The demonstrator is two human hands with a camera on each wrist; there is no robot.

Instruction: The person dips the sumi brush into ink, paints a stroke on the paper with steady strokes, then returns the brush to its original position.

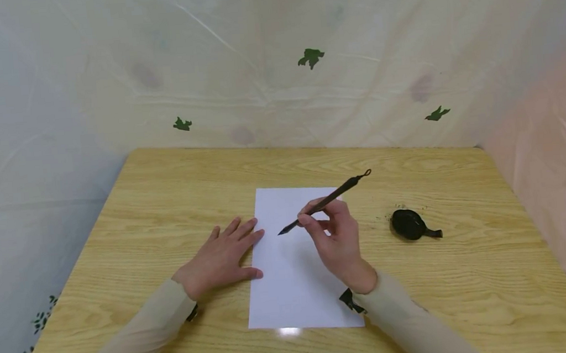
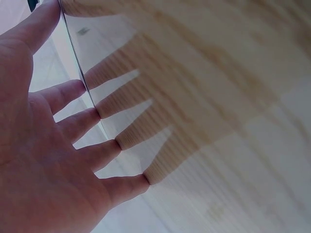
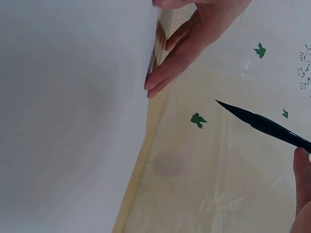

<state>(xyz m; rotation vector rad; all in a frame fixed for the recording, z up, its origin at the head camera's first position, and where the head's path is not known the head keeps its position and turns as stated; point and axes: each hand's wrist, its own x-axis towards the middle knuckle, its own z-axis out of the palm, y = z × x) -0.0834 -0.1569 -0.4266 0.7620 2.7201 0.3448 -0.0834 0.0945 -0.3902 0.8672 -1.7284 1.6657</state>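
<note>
White paper [image 1: 295, 264] lay lengthwise on the pale wooden surface [image 1: 141, 210], roughly at its middle. The left hand [image 1: 224, 256] rested flat at the sheet's left edge, fingers straight and spread, their tips touching the paper's margin and the thumb lying on its edge lower down; this grip held nothing. From the left wrist view the spread fingers [image 2: 92, 116] met the paper edge, their shadows falling on the wood grain.

The right hand [image 1: 335, 239] hovered over the sheet, its grip pinched round a dark brush [image 1: 325, 202] between thumb and fingers. The brush slanted, its pointed black tip [image 1: 283, 232] down to the left above the paper and its looped end up to the right. Whether the tip touched the sheet could not be told. In the right wrist view the tip [image 3: 233, 110] appeared wet and dark.

Right of the paper, well apart from it, sat a small black ink dish [image 1: 409, 225]. Pale sheeting with green leaf shapes [image 1: 311, 57] hung behind.
</note>
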